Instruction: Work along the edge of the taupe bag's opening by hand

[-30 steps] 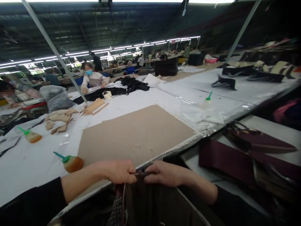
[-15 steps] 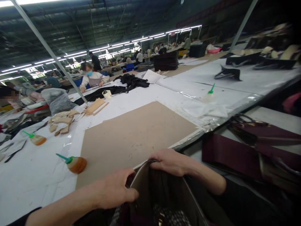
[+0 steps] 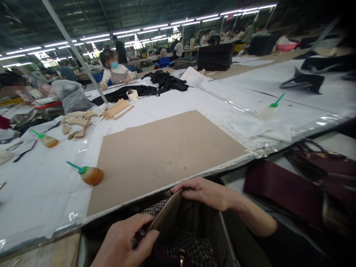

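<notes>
Both hands held one bag (image 3: 191, 230) at the near edge of the table (image 3: 172, 107), below the tabletop. The left hand (image 3: 125, 241) had its grip closed on the bag's near rim, thumb over the edge. The right hand (image 3: 207, 193) had its fingers curled over the far rim, grip closed, spreading the mouth open. The lining showed tan; a checked fabric showed inside. A brown board (image 3: 164, 152) lay on the table just beyond the hands. An amber squeeze bottle (image 3: 90, 175) with a green nozzle lay left of the board. Dark maroon bags (image 3: 292, 189) lay to the right.
</notes>
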Tool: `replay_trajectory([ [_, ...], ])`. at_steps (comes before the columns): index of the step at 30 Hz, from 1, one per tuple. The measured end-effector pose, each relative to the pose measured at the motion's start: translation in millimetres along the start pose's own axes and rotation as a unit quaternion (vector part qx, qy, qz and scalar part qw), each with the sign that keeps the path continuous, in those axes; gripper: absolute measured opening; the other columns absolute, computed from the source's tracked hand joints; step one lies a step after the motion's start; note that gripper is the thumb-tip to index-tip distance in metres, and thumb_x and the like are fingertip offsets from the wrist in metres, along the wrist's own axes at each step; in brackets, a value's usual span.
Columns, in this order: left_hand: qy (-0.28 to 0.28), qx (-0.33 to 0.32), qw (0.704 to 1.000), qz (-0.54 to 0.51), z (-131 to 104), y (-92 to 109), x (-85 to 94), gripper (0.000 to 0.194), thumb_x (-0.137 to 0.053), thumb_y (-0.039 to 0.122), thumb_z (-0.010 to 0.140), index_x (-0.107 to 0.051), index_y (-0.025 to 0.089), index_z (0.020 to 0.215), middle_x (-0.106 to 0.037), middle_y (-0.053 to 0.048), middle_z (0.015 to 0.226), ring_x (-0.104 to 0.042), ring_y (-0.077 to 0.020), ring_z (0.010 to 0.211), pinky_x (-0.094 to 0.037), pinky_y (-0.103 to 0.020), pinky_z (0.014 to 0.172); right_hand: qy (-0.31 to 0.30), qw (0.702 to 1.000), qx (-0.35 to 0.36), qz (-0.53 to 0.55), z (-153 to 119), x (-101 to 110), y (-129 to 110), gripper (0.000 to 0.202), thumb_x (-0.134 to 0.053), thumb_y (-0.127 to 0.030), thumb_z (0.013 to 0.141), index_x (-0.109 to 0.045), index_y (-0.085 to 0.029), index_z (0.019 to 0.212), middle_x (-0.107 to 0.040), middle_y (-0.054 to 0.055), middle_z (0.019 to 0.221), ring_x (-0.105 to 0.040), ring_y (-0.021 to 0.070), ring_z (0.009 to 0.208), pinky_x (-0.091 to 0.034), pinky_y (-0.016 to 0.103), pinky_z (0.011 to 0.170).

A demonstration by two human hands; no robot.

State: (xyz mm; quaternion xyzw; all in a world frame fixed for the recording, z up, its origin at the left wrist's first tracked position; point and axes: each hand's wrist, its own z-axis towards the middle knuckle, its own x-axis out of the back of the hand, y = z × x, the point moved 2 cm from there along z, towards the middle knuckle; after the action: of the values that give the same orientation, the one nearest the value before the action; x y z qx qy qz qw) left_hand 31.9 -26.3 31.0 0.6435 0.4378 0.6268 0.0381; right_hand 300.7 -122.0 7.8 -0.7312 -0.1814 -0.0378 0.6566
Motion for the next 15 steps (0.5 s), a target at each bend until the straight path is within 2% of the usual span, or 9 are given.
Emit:
replay_trajectory([
  [2,0.023,-0.02,1.0,0.004,-2.6,-6.3,-6.0,0.025,-0.054,0.036,0.098,-0.07,0.029,0.115,-0.077,0.002,0.1,-0.071,-0.0162,0.086,-0.053,-0.021,0.079,-0.02,0.999,0.006,0.031,3.7,0.7,-0.8,0.043,-0.051,-0.027,0.099,-0.062,-0.023,0.14,-0.07,0.002,0.131,-0.062,0.0246,0.122,-0.042,0.035,0.11],
  [4,0.055,-0.035,0.998,-0.003,-3.1,-10.9,-9.5,0.025,-0.051,0.034,0.101,-0.069,0.029,0.117,-0.076,0.002,0.103,-0.072,-0.0149,0.089,-0.053,-0.019,0.082,-0.039,0.998,0.003,0.052,7.4,1.0,1.3,0.041,-0.052,-0.028,0.099,-0.065,-0.024,0.137,-0.071,0.001,0.128,-0.063,0.0248,0.12,-0.045,0.035,0.107],
  [8,0.117,-0.039,0.992,-0.04,-0.3,-17.2,-12.3,0.023,-0.053,0.036,0.101,-0.072,0.031,0.113,-0.078,0.004,0.103,-0.073,-0.014,0.089,-0.054,-0.018,0.084,-0.052,0.997,-0.02,0.049,13.9,1.8,13.3,0.031,-0.058,-0.036,0.097,-0.077,-0.021,0.117,-0.078,0.001,0.104,-0.071,0.0238,0.094,-0.054,0.029,0.082],
  [10,0.126,-0.035,0.99,-0.056,1.1,-18.8,-13.5,0.023,-0.055,0.038,0.1,-0.074,0.031,0.11,-0.079,0.003,0.104,-0.074,-0.0154,0.088,-0.055,-0.019,0.084,-0.049,0.998,-0.029,0.041,17.3,2.1,18.3,0.031,-0.066,-0.041,0.092,-0.079,-0.021,0.112,-0.079,0.001,0.096,-0.071,0.0233,0.087,-0.053,0.027,0.074],
  [12,0.135,-0.025,0.988,-0.068,2.2,-18.7,-14.0,0.023,-0.058,0.04,0.098,-0.076,0.03,0.108,-0.08,0.002,0.103,-0.074,-0.0174,0.088,-0.056,-0.021,0.084,-0.04,0.998,-0.026,0.027,21.5,2.1,19.7,0.032,-0.072,-0.045,0.089,-0.081,-0.022,0.109,-0.079,0.0,0.094,-0.07,0.0236,0.088,-0.051,0.026,0.073],
  [15,0.134,0.002,0.988,-0.078,6.1,-14.5,-12.1,0.024,-0.058,0.042,0.097,-0.077,0.028,0.1,-0.08,0.002,0.094,-0.073,-0.0179,0.081,-0.055,-0.022,0.078,-0.015,1.0,-0.007,-0.009,28.8,0.9,16.1,0.027,-0.071,-0.045,0.091,-0.082,-0.024,0.103,-0.077,-0.002,0.087,-0.067,0.0214,0.085,-0.047,0.024,0.073],
])
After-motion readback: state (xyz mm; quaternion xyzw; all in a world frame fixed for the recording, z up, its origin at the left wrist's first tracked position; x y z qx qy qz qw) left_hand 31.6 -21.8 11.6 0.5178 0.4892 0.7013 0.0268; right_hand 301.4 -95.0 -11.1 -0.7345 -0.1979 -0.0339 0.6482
